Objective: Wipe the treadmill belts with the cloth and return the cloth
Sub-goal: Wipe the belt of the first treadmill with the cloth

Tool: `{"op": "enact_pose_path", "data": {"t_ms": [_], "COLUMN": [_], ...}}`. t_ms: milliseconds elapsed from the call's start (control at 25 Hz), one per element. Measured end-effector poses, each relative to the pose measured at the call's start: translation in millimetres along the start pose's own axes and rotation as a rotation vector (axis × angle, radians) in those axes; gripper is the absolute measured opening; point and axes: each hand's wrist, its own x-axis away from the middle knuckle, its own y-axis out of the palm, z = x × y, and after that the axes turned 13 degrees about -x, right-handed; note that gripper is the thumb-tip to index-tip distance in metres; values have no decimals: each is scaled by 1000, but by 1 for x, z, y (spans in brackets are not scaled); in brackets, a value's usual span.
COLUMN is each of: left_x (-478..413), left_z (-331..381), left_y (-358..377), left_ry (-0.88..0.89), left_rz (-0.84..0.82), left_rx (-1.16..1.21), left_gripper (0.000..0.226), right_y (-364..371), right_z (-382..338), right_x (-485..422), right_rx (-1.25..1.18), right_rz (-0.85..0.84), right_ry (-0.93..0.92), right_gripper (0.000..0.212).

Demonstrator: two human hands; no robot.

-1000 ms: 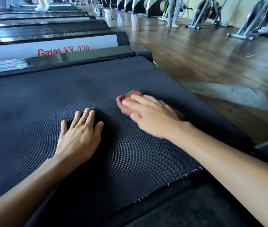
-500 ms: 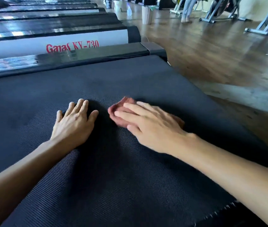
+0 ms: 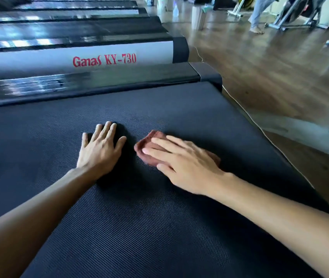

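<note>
A dark textured treadmill belt (image 3: 159, 227) fills most of the head view. A small reddish-brown cloth (image 3: 146, 144) lies on the belt near its middle. My right hand (image 3: 183, 163) presses flat on the cloth with straight fingers and covers most of it. My left hand (image 3: 99, 149) rests flat on the bare belt just left of the cloth, fingers spread, not touching the cloth.
A grey side rail marked Ganas KY-730 (image 3: 104, 60) of the neighbouring treadmill lies beyond, with more treadmills behind. Wooden floor (image 3: 280, 77) spreads to the right. A white cable (image 3: 245, 112) runs along the belt's right edge. Exercise bikes (image 3: 298, 15) and a person's legs (image 3: 259, 15) stand far right.
Both hands have slid forward along the belt, the right one pushing the cloth with it. The belt's frayed near edge has dropped out of view.
</note>
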Motion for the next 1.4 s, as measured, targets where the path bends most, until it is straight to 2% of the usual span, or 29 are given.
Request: {"op": "enact_pose_path", "data": {"t_ms": [80, 160, 240, 320, 400, 440, 520, 600, 680, 760, 880, 960, 1040, 1120, 1200, 1320, 1400], "left_x": [2, 0, -1, 0, 0, 0, -1, -2, -2, 0, 0, 0, 0, 0, 0, 2, 1], "left_z": [1, 2, 1, -1, 1, 1, 2, 2, 1, 1, 1, 2, 3, 2, 1, 2, 2], "left_y": [4, 5, 4, 5, 5, 6, 8, 8, 7, 7, 6, 7, 8, 8, 8, 7, 8], "left_ry": [-4, 3, -1, -4, 0, -1, -3, 1, 0, -4, -7, -3, 7, 3, -2, 5, 14], "left_rz": [14, 30, 43, 58, 68, 67, 70, 65, 72, 74, 72, 76, 67, 71, 70, 76, 78], "left_rx": [18, 21, 11, 10, 10, 2, -16, -18, -16, -13, -13, -25, -18, -7, -10, -5, -17], "left_gripper": [67, 68, 69, 69, 71, 74, 82, 85, 86, 85, 83, 83, 82, 83, 83, 82, 81], "right_y": [-11, -19, -12, 11, 30, 26, 10, 1, 3, 27, 46, 34, 19, 21, 39, 43, 27], "right_z": [23, 62, 59, 26, 2, 1, 34, 70, 69, 35, 6, 34, 70, 67, 27, 3, 26], "right_x": [15, -30, -96, -123, -88, -67, -71, -124, -187, -216, -176, -163, -190, -230, -246, -195, -156], "right_rx": [-32, 9, 33, 56, 34, -2, 29, 51, 28, 7, 36, 42, 70, 23, 6, -26, -22], "right_rz": [19, 70, 140, 169, 151, 143, 173, 191, 152, 126, 170, 215, 190, 149, 100, 97, 134], "right_ry": [-22, 219, 392, 300, 102, 69, 163, 364, 432, 315, 33, 72, 322, 410, 295, 52, 73], "right_gripper": [48, 48, 48, 46, 49, 50, 49, 49, 50, 47, 48, 48, 49, 51, 50, 49, 49]}}
